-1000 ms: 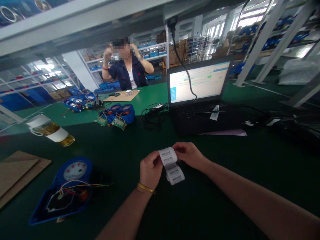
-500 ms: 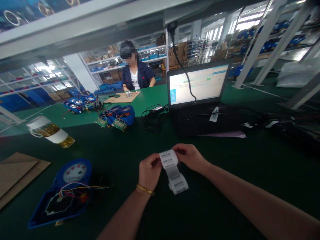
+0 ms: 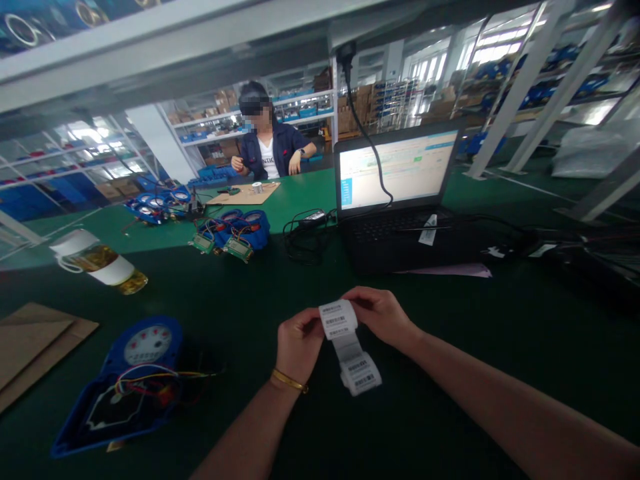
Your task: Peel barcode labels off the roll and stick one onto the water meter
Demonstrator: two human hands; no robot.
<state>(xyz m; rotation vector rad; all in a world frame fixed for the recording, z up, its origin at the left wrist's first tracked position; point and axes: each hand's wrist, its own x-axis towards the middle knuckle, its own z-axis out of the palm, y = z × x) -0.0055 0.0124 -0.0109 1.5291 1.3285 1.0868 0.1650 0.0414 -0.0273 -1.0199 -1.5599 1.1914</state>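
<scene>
the label strip (image 3: 347, 343) is above the dark tabletop (image 3: 240, 303), on the near side of the laptop (image 3: 420, 167), its long axis slanting from the far end toward the person and slightly right, barcodes facing up. the left hand (image 3: 300, 347) and right hand (image 3: 384, 317) pinch its 2 side edges at that far end. tabletop stretches from its lower, curled end leftward to the blue meter (image 3: 120, 383).
</scene>
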